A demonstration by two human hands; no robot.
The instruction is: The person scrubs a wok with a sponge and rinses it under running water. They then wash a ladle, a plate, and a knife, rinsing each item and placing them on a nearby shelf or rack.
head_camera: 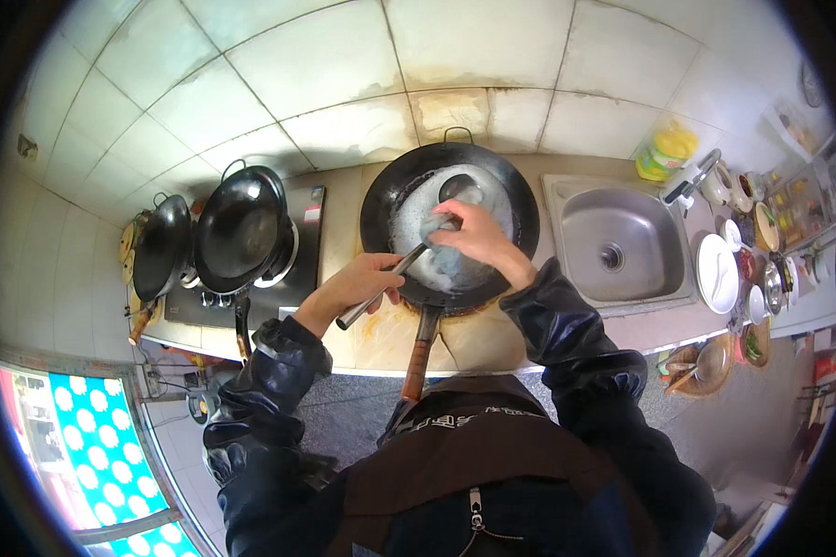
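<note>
Before me on the counter stands a black wok [519,209] with white, foamy water [418,188] in it. My left hand [369,278] grips the metal handle of a ladle [463,186], whose round bowl sits over the foam in the far half of the wok. With my right hand [475,233] I press a greyish scrubbing cloth [435,224] around the ladle's shaft. Part of the cloth is hidden under my fingers. The wok's brown wooden handle [418,362] points towards my body.
A steel sink [620,244] is set into the counter on the right, with a tap [697,177] and a yellow-green bag [665,153] behind. White plates [716,271] and bowls stand farther right. Two more woks [240,230] rest on the gas hob [306,257] at left.
</note>
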